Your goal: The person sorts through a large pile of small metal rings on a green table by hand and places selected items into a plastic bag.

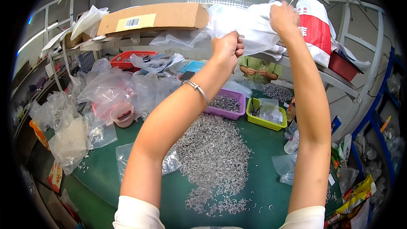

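Both my arms reach up to the shelf above the table. My left hand (pixel 228 51) is closed on the edge of a whitish translucent plastic bag (pixel 237 21), which spreads out between my hands. Higher and to the right, my right hand (pixel 284 19) is closed on the same white plastic, its fingertips partly hidden. Below my arms, a large pile of small silvery metal rings (pixel 214 157) lies on the green table (pixel 267 199). A flat clear bag (pixel 169 161) lies beside the pile, partly behind my left forearm.
A cardboard box (pixel 157 17) and a red-and-white bag (pixel 313 29) flank the plastic on the shelf (pixel 335 80). A purple basket (pixel 231 101) of rings and a yellow-green basket (pixel 267 114) stand behind the pile. Plastic bags (pixel 114 85) crowd the left; a person (pixel 260 68) sits opposite.
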The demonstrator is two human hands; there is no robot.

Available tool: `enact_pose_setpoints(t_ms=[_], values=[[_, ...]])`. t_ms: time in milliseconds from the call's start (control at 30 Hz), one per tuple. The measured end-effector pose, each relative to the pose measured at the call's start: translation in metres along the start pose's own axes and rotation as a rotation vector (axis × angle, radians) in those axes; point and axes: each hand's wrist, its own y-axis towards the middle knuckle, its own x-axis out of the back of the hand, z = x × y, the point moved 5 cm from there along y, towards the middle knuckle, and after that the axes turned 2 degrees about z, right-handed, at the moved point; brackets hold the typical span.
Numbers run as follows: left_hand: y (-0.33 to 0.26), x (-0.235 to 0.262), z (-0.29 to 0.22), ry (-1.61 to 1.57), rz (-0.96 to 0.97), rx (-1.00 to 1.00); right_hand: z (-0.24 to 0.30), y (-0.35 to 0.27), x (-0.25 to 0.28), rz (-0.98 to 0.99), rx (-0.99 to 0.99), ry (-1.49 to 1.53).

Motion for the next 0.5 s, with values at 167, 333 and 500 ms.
enact_pose_setpoints(t_ms=[167,333,500], values=[[0.004,0.000,-0.008,-0.011,0.021,0.067,0.057,0.014,-0.035,0.357,0.396,0.839],[-0.001,0.022,-0.012,0.143,0.036,0.004,0.083,-0.002,-0.088,0.569,0.286,0.627],[-0.012,0.020,-0.021,0.221,0.031,-0.251,0.082,0.035,-0.104,0.513,0.270,0.497]])
